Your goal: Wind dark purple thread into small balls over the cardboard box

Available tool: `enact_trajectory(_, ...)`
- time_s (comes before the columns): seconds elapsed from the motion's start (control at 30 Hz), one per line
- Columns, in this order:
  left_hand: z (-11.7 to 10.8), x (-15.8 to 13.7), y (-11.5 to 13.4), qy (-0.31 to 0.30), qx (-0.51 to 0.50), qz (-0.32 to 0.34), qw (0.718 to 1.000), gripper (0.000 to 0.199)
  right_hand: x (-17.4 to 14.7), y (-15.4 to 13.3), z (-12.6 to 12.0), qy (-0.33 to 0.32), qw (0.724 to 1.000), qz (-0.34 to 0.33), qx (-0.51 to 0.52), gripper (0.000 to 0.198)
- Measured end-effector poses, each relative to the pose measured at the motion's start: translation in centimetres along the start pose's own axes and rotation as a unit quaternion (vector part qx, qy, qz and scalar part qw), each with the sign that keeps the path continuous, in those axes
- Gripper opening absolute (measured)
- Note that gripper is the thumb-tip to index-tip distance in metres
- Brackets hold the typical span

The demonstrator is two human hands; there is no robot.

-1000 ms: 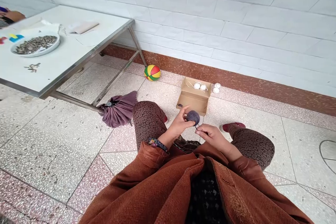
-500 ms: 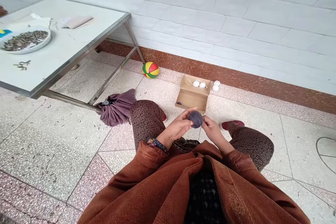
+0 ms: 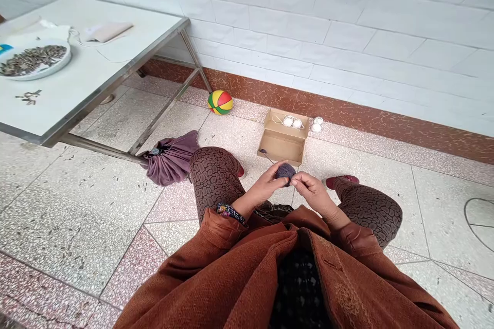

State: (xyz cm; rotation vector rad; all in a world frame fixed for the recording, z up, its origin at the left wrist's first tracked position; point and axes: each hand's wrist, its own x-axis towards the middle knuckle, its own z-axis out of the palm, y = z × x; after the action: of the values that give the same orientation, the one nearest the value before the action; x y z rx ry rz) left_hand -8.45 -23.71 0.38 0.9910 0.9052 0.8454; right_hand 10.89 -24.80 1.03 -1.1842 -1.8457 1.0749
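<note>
A dark grey-purple ball of yarn [image 3: 284,171] is gripped in my left hand [image 3: 266,185], fingers behind it and thumb across its near side. At the ball's right edge my right hand [image 3: 310,188] has thumb and forefinger pinched together on the yarn; the strand between the fingertips is too thin to make out clearly. Just beyond my hands, an open cardboard box [image 3: 283,145] lies on the floor. A small dark bit of yarn [image 3: 263,151] rests at its left side, and a strand runs from there toward the ball.
White balls [image 3: 292,122] with cord lie in the box's raised part, and more white balls [image 3: 317,124] sit beside it. A colourful ball [image 3: 219,102] and purple cloth bag [image 3: 173,158] are left, near a metal-framed table [image 3: 111,69] bearing a white dish [image 3: 64,67].
My right hand has turned and come in over the ball's near right side, its fingers now pinched there. The yarn ball has turned and dipped slightly in my left hand.
</note>
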Motion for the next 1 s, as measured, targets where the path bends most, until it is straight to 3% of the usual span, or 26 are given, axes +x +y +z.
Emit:
enact_trajectory(0.1, 0.2, -0.2, -0.1, -0.016, -0.044, -0.029, 0.998, 0.066, -0.1, 0.1, -0.3, 0.01, 0.999, -0.029, -0.038, 0.03)
enact_trajectory(0.23, 0.1, -0.3, 0.0, -0.01, 0.007, -0.027, 1.0, 0.068, 0.1, 0.4, -0.8, 0.023, 0.991, -0.084, -0.106, 0.028)
enact_trajectory(0.33, 0.1, -0.6, 0.2, -0.046, 0.033, -0.048, 0.997, 0.075, 0.7, 0.8, -1.1, 0.039, 0.986, -0.1, -0.126, 0.026)
enact_trajectory(0.5, 0.5, -1.0, 0.1, -0.154, -0.064, -0.086, 0.982, 0.082, 1.9, 1.7, -0.8, 0.086, 0.989, -0.067, -0.096, 0.024)
enact_trajectory(0.57, 0.6, -1.0, 0.2, -0.169, -0.128, -0.09, 0.973, 0.082, 2.0, 2.2, -0.1, 0.105, 0.991, -0.033, -0.072, 0.022)
enact_trajectory(0.77, 0.2, -0.8, 1.1, -0.13, -0.269, -0.08, 0.951, 0.072, 0.7, 4.2, 2.5, 0.081, 0.996, 0.01, -0.034, 0.019)
enact_trajectory(0.87, -0.2, -0.6, 1.3, -0.085, -0.28, -0.075, 0.953, 0.058, -0.2, 4.4, 2.4, 0.074, 0.996, 0.028, -0.051, 0.022)
enact_trajectory(1.0, -0.8, -0.2, 1.4, -0.002, -0.248, -0.039, 0.968, 0.057, -1.3, 3.5, 1.3, 0.053, 0.997, 0.007, -0.058, 0.03)
